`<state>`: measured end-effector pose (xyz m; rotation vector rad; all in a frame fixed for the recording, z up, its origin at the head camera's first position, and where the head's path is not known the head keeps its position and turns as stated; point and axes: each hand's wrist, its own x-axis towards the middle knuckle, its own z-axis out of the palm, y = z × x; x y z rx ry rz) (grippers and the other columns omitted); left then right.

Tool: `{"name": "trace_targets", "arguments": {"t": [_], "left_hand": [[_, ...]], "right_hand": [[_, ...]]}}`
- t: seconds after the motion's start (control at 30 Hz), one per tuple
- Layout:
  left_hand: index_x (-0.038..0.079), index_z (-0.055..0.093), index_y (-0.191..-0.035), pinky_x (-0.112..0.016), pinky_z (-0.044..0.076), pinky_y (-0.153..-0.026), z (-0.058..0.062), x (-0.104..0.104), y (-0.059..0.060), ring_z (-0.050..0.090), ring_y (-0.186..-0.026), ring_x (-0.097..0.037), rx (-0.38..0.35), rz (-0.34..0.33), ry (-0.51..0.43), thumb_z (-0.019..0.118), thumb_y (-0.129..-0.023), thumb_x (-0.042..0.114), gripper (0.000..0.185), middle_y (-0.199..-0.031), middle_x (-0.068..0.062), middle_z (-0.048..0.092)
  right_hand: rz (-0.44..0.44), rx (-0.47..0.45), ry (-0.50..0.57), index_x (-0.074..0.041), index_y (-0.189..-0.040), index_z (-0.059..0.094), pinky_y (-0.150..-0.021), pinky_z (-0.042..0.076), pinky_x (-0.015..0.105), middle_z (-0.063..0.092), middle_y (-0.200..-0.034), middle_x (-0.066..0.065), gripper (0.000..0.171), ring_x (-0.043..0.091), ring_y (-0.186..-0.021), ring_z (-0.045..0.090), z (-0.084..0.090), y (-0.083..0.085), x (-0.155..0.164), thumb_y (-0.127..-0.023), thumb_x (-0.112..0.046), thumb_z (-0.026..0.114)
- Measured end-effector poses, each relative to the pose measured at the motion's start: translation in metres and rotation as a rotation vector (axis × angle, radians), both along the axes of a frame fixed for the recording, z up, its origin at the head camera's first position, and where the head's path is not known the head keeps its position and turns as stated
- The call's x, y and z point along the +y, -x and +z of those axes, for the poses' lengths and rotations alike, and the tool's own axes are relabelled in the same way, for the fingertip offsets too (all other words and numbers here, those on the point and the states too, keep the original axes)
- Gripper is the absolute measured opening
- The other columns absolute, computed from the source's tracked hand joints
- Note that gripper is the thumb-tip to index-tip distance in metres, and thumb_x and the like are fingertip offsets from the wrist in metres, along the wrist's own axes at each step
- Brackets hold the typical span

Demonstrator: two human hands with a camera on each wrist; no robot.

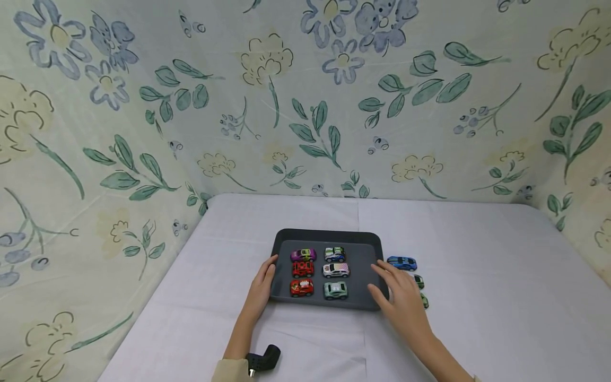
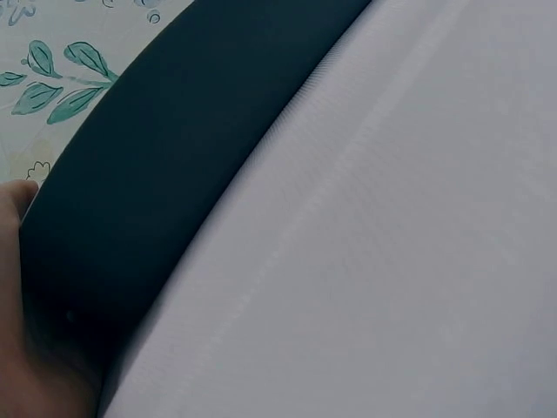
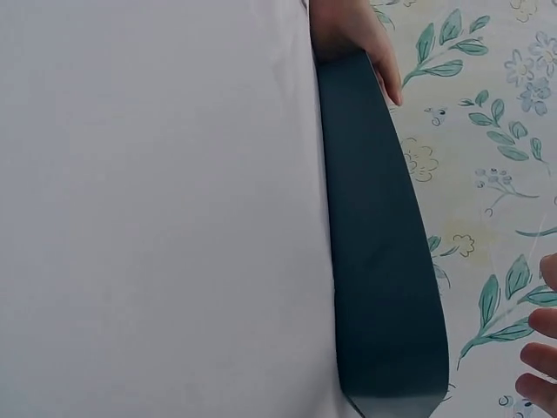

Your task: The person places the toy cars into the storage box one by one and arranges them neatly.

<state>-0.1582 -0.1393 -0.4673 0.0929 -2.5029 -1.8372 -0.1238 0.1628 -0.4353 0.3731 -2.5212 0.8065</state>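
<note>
A dark grey tray (image 1: 360, 276) lies on the white-covered table with several toy cars in two columns. Its left column has a purple car (image 1: 303, 255) and two red cars (image 1: 303, 269) (image 1: 301, 287). In the right column are a white, blue and green car (image 1: 334, 254), a white-and-pink car (image 1: 336, 270) and a mint green car (image 1: 335, 290). My left hand (image 1: 258, 291) holds the tray's left side, thumb at the rim. My right hand (image 1: 403, 297) reaches over the right rim, its fingers spread and holding nothing.
Right of the tray stand a blue car (image 1: 402, 262) and two green cars (image 1: 419, 281) (image 1: 425, 301), the green ones partly hidden by the right hand. A black device (image 1: 264, 359) sits at the left wrist. Floral cloth (image 1: 305, 132) hangs behind the table.
</note>
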Motion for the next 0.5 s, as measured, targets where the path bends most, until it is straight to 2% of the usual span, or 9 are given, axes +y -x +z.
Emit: {"name": "trace_targets", "arguments": {"t": [0.1,0.23,0.33,0.5], "left_hand": [[0.023,0.041,-0.136,-0.052,0.018,-0.112,-0.015,-0.004,0.007,0.024,-0.138,-0.028,0.013,0.009,0.002,0.035,-0.097,0.040,0.043,-0.146,-0.006,0.034],[0.024,0.041,-0.136,-0.052,0.019,-0.112,-0.018,-0.004,0.008,0.025,-0.138,-0.028,0.025,0.008,0.009,0.035,-0.096,0.044,0.045,-0.146,-0.004,0.035],[0.023,0.041,-0.136,-0.052,0.019,-0.112,-0.014,-0.003,0.007,0.024,-0.138,-0.028,0.019,0.000,0.007,0.035,-0.097,0.042,0.044,-0.146,-0.005,0.035],[0.015,0.040,-0.137,-0.053,0.018,-0.111,0.006,0.001,-0.001,0.023,-0.138,-0.032,0.006,-0.008,-0.009,0.035,-0.099,0.031,0.042,-0.146,-0.011,0.034]], "right_hand": [[-0.006,0.020,0.003,-0.006,-0.119,0.058,-0.098,0.029,0.058,0.054,-0.126,0.013,0.043,0.032,-0.113,0.049,0.000,-0.005,0.005,-0.081,-0.024,0.068],[-0.017,0.014,0.022,-0.005,-0.118,0.059,-0.095,0.030,0.059,0.054,-0.125,0.014,0.044,0.035,-0.112,0.049,-0.001,-0.011,0.011,-0.077,-0.017,0.071],[-0.036,-0.005,0.019,-0.005,-0.117,0.059,-0.094,0.030,0.058,0.054,-0.125,0.014,0.045,0.037,-0.113,0.048,-0.003,-0.016,0.017,-0.076,-0.016,0.072],[-0.077,-0.032,0.018,-0.004,-0.116,0.059,-0.092,0.031,0.058,0.055,-0.124,0.015,0.046,0.038,-0.112,0.048,-0.008,-0.020,0.030,-0.074,-0.018,0.073]]}}
